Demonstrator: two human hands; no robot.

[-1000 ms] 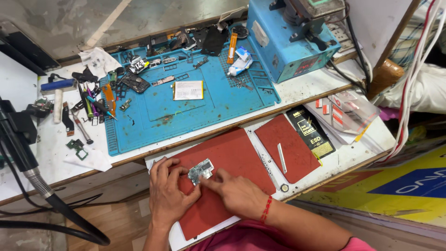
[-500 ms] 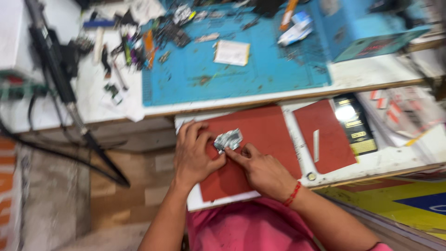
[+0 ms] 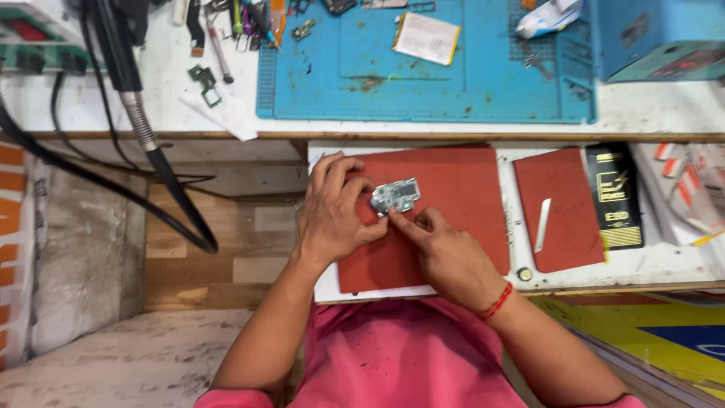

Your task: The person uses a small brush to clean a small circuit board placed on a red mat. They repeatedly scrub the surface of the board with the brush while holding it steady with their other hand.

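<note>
**Circuit board held on red mat**

Item: small circuit board, centre frame, on red mat atop desk. Left hand fingers curled, pinching board's left edge. Right hand closed, fingertip pressing board's lower edge. Blue mat above.

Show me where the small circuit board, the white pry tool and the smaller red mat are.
small circuit board (image 3: 396, 196), head view, centre of the board.
white pry tool (image 3: 542, 224), head view, middle of its blade.
smaller red mat (image 3: 570, 189), head view, bare upper part.
</note>
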